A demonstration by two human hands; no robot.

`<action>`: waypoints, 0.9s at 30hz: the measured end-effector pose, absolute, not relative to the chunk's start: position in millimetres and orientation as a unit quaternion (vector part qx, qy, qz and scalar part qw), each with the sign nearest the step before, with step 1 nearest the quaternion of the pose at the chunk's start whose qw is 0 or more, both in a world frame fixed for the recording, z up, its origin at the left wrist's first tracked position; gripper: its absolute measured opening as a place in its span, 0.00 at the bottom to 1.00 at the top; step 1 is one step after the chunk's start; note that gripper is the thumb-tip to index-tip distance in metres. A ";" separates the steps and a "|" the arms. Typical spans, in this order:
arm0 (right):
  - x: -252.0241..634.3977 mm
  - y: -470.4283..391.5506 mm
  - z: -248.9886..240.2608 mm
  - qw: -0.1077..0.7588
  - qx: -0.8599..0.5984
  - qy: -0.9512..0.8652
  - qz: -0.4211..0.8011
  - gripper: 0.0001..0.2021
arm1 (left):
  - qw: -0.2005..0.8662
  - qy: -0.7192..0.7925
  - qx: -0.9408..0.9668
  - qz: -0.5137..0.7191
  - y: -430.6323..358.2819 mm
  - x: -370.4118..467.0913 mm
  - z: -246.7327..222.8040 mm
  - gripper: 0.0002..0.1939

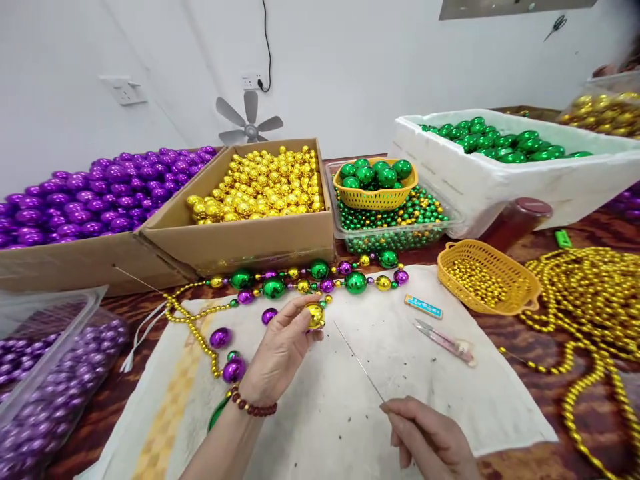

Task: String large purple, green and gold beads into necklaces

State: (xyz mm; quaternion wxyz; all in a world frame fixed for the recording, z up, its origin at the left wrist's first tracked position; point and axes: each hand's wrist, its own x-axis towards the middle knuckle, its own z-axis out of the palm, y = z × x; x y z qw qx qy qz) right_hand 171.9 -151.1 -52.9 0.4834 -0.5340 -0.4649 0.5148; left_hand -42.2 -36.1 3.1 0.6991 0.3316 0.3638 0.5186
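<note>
Between the thumb and fingers of my left hand [280, 350] is a shiny gold bead [316, 316], with small green and gold beads [325, 300] just beyond it. My right hand [430, 433] pinches the lower end of a long thin needle [359, 363], whose tip points up and left, apart from the gold bead. Behind my left hand lies a strand of green, purple and gold beads [356, 283], joined to small gold beads [200, 333] at the left. Loose purple beads [221, 338] rest beside my left wrist, and a green bead [217, 415] is partly hidden by it.
A cardboard box of gold beads [240, 243], purple beads [100, 193] and a white foam box [500, 187] line the back. On the white cloth [370, 427] lie thread snippers [445, 341]. A yellow basket [525, 287] and heaped gold bead strands [595, 300] stand right.
</note>
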 end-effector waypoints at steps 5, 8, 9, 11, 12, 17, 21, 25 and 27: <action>168.8 -152.3 -55.9 0.487 -0.521 -0.490 0.502 0.12 | 0.693 0.373 0.324 0.526 -33.5 -35.6 6.4 0.14; 166.7 -152.9 -57.0 0.488 -0.525 -0.483 0.503 0.12 | 0.675 0.383 0.313 0.547 -31.0 -32.2 3.2 0.10; 166.0 -153.2 -57.2 0.489 -0.526 -0.480 0.503 0.12 | 0.673 0.383 0.310 0.552 -30.4 -31.2 2.0 0.09; 164.5 -153.6 -57.8 0.488 -0.531 -0.475 0.504 0.12 | 0.674 0.380 0.303 0.557 -29.7 -28.9 0.3 0.09; 163.6 -153.7 -58.3 0.488 -0.533 -0.473 0.504 0.12 | 0.674 0.378 0.298 0.560 -29.7 -27.6 0.1 0.09; 158.5 -153.7 -62.6 0.485 -0.544 -0.453 0.514 0.13 | 0.677 0.369 0.281 0.572 -31.2 -21.0 2.6 0.10; 155.3 -154.1 -66.3 0.484 -0.540 -0.451 0.520 0.13 | 0.680 0.361 0.276 0.575 -32.2 -18.2 3.9 0.09; 153.0 -154.7 -67.3 0.492 -0.535 -0.447 0.521 0.14 | 0.672 0.356 0.270 0.590 -30.1 -17.9 1.5 0.10; 151.7 -154.6 -67.0 0.497 -0.536 -0.443 0.519 0.14 | 0.668 0.354 0.262 0.600 -28.5 -17.8 0.0 0.10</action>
